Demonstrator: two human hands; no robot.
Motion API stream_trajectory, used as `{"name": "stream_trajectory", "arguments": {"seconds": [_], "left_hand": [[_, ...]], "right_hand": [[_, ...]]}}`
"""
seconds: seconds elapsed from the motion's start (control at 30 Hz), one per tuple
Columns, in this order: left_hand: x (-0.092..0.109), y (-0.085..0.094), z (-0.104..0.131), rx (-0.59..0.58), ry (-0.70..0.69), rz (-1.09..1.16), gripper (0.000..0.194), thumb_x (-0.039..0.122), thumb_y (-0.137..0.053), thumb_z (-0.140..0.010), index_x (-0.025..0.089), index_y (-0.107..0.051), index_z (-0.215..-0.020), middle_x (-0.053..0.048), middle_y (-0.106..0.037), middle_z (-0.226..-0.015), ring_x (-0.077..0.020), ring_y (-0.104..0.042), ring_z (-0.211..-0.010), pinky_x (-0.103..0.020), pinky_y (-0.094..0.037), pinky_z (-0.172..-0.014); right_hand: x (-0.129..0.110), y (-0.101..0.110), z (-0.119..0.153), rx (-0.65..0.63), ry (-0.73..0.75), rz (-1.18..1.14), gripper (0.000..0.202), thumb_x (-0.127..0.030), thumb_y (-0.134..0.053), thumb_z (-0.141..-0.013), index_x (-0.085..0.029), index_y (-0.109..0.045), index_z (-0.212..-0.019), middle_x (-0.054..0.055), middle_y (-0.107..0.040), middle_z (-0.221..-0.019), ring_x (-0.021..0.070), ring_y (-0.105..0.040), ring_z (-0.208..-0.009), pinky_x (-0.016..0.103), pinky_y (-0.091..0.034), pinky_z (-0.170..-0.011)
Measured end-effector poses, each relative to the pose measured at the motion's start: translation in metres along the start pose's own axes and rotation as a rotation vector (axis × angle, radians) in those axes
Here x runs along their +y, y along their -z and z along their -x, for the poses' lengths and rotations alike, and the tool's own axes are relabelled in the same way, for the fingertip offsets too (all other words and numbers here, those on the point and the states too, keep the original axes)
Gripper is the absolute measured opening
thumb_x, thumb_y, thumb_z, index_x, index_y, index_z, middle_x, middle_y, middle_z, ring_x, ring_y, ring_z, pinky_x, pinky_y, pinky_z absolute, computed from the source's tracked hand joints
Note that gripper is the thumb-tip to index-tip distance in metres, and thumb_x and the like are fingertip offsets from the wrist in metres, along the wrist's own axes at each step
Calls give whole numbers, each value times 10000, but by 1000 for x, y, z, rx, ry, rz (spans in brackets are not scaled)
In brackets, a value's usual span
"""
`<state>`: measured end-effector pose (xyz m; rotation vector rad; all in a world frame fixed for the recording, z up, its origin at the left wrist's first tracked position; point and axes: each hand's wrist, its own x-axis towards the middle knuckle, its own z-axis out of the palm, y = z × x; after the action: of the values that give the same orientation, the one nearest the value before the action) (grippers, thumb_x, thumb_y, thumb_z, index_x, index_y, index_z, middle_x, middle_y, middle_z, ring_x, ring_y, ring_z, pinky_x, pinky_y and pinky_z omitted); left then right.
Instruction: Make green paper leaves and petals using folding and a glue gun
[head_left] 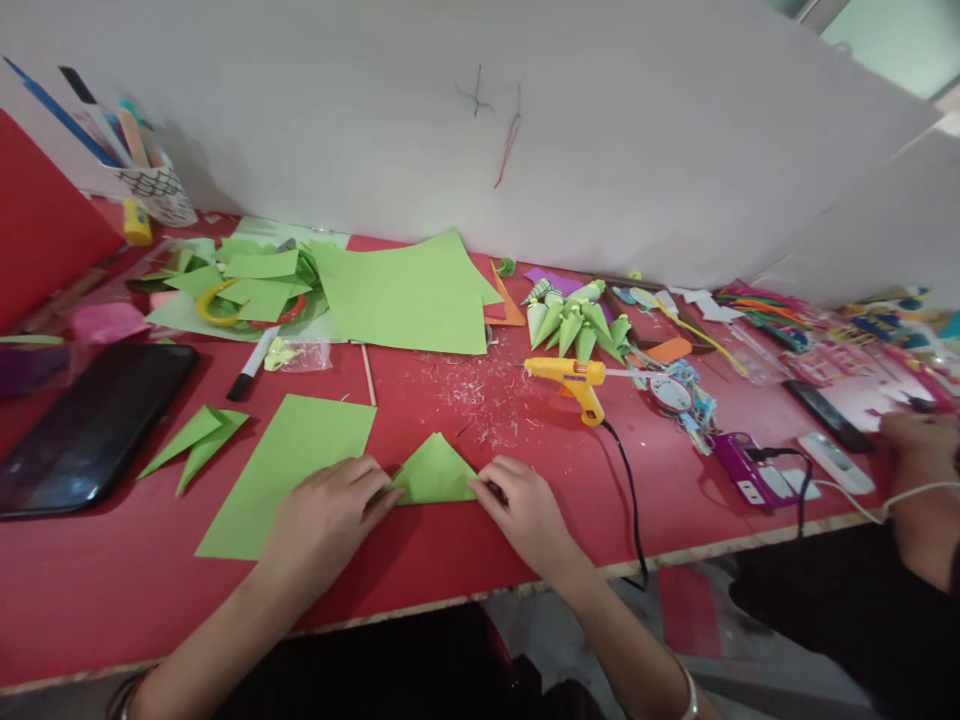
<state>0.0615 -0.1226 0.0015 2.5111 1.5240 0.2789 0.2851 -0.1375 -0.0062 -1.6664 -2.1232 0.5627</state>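
Observation:
A folded green paper triangle [436, 472] lies on the red table with its peak pointing away from me. My left hand [334, 505] pinches its left corner between thumb and fingers. At the right corner, my right hand [521, 510] grips the paper the same way. Partly under my left forearm is a flat green paper sheet [292, 460]. Further left rests a folded green paper piece [199, 440] with two pointed legs. Beyond the triangle, a yellow glue gun [568, 380] lies on its side among white scraps.
Large green sheets [405, 290], cut green pieces and yellow-handled scissors [217, 303] lie at the back. Green paper cones [574, 325] are heaped behind the glue gun. A black phone [97, 425] is at left, a purple power strip [754, 470] at right. Another person's hand [919, 440] is far right.

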Motion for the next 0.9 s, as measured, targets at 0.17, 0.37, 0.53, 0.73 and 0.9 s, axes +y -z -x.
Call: {"name": "stream_trajectory", "arguments": {"seconds": [0.17, 0.37, 0.53, 0.73, 0.9], "left_hand": [[-1, -1, -2, 48, -39, -107, 260, 296, -399, -858, 181, -531, -666, -8, -544, -678, -162, -519, -663, -318, -345, -686], [-1, -1, -1, 21, -18, -152, 291, 305, -368, -871, 179, -497, -643, -9, -521, -681, -154, -508, -654, -323, -339, -689], [-1, 0, -3, 17, -23, -203, 334, 337, -330, -884, 174, -475, -632, -11, -496, -652, -156, -498, -620, -321, -343, -656], [-2, -4, -5, 0, -29, -247, 340, 338, -311, -891, 173, -484, -650, -15, -483, -646, -166, -503, -618, -313, -343, -612], [-4, -5, -7, 18, -6, -259, 354, 362, -311, -888, 160, -497, -665, -38, -492, -741, -159, -501, -619, -315, -361, -610]], "right_hand": [[-4, -1, -2, 29, -22, 114, 275, -320, -437, -853, -172, -468, -624, -18, -489, -642, 90, -439, -588, 205, -273, -533], [-4, -3, -5, 52, -11, 207, 333, -355, -424, -857, -170, -455, -582, -14, -487, -625, 88, -433, -567, 214, -258, -518], [-3, -7, -7, 75, -4, 269, 351, -353, -399, -867, -170, -460, -574, -9, -492, -609, 91, -437, -544, 223, -243, -500], [-2, -12, -7, 144, 28, 334, 352, -330, -382, -874, -173, -472, -571, 1, -500, -604, 107, -463, -560, 238, -252, -504], [-3, -13, -7, 153, 31, 386, 339, -299, -372, -877, -175, -483, -582, 9, -510, -617, 118, -481, -592, 241, -250, -508]]}}
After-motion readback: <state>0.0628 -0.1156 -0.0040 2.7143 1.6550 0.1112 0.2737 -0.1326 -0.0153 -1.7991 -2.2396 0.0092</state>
